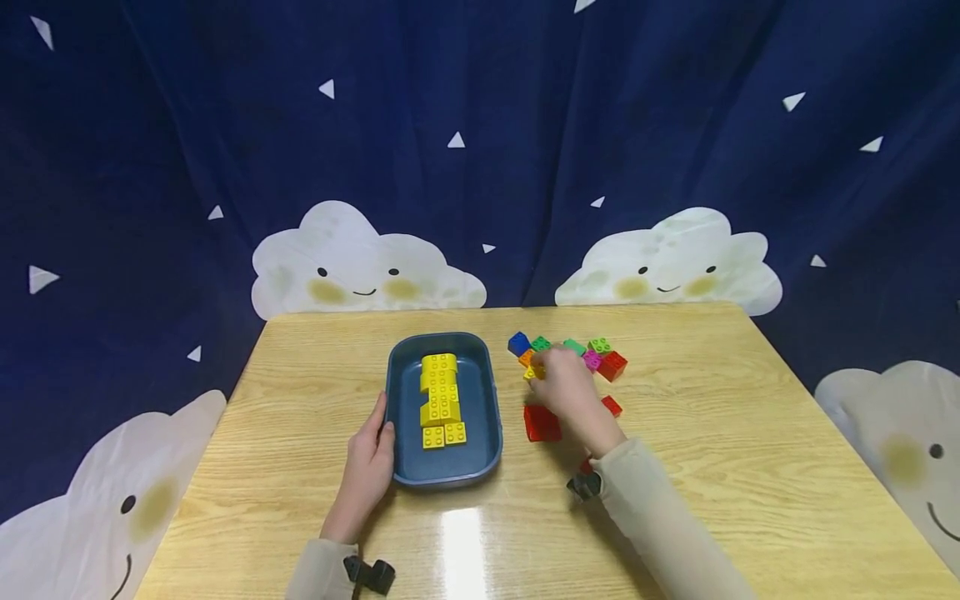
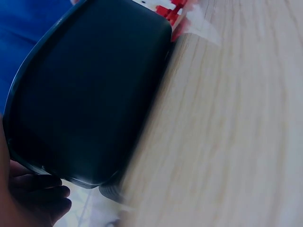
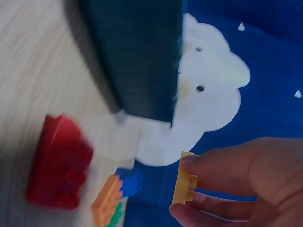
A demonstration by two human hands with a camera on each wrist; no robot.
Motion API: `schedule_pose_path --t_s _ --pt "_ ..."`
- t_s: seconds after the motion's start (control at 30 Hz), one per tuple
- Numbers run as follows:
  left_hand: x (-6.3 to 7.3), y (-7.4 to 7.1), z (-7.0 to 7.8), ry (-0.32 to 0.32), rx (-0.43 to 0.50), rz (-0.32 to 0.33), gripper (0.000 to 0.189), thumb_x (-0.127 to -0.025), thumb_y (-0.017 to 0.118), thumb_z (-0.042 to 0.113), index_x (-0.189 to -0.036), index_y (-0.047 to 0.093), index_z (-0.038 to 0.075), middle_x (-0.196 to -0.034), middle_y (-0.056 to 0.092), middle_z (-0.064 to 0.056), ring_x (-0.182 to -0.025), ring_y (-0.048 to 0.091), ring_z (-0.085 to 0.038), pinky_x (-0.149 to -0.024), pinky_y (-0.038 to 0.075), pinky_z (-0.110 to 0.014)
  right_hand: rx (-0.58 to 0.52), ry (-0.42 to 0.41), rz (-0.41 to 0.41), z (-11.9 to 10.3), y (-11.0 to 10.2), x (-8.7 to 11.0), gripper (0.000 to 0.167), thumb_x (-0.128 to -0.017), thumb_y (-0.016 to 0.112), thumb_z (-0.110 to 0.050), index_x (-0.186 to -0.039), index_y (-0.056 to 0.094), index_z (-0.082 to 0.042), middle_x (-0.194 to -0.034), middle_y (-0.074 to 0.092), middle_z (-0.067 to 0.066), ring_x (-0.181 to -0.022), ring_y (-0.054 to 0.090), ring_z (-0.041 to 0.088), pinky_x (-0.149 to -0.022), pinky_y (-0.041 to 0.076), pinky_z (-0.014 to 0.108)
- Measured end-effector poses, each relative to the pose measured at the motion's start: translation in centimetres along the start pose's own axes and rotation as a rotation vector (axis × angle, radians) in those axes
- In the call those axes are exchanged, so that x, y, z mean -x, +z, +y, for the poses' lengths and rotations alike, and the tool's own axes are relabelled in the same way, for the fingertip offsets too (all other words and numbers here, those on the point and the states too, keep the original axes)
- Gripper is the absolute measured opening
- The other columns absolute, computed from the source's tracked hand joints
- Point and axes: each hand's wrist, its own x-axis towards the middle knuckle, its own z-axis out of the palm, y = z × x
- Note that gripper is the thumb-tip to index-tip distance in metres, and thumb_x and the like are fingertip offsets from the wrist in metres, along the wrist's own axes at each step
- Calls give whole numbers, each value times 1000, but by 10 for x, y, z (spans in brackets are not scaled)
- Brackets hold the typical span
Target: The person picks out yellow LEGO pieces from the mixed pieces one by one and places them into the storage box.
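A dark blue tray (image 1: 480, 462) stands left of the middle of the table, and several yellow bricks (image 1: 439, 387) lie in it, most in a column. My left hand (image 1: 370, 457) grips the tray's left side, its thumb at the rim; in the left wrist view its fingers (image 2: 40, 194) curl at the tray's lower edge. To the right of the tray, my right hand (image 1: 567, 386) reaches over the loose bricks. The right wrist view shows it pinching a small yellow brick (image 3: 182, 182) between thumb and fingers, studs toward the palm.
Around my right hand lie a blue brick (image 1: 518, 343), a green one (image 1: 540, 343), an orange one (image 1: 527, 357), a pink one (image 1: 592, 359), a lime one (image 1: 599, 345) and several red bricks (image 1: 542, 423). A dark blue curtain (image 1: 525, 150) hangs behind the wooden table (image 1: 712, 417).
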Motion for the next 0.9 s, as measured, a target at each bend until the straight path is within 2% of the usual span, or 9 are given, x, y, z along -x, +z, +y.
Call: schedule_pose_path --t_s 0.03,0.07,0.4,0.73,0.9 --pt "0 0 0 -1 -1 1 51 -105 38 5 -155 26 -1 -159 29 -15 -146 28 -26 -118 27 -45 -2 -15 10 -4 -1 2 24 -77 79 -4 -100 76 1 -98 71 15 -88 63 30 -77 56 43" --pt "0 0 0 -1 -1 2 51 -105 38 5 -155 27 -1 -159 29 -14 -146 28 -26 -118 27 -45 -6 -23 12 -9 -1 3 25 -77 79 -5 -101 76 1 -100 71 16 -90 64 31 -78 57 44" --pt "-1 -1 -1 3 -7 -1 51 -105 38 7 -155 26 0 -159 29 -16 -146 28 -26 -118 26 -46 -46 -110 1 -43 5 11 26 -76 84 -9 -99 77 -2 -93 68 10 -81 62 24 -74 57 38" --pt "-2 0 -2 5 3 -3 52 -106 37 6 -155 25 0 -160 27 -14 -146 26 -25 -118 26 -46 -119 -181 -64 -68 24 16 30 -77 84 -9 -105 77 -3 -97 69 8 -84 62 19 -76 56 31" --pt "-1 1 -1 9 4 1 52 -105 38 6 -155 26 0 -159 28 -15 -146 27 -26 -117 26 -46 -144 -201 -116 -76 36 19 30 -75 84 -5 -105 77 -2 -96 68 7 -79 57 17 -69 53 24"
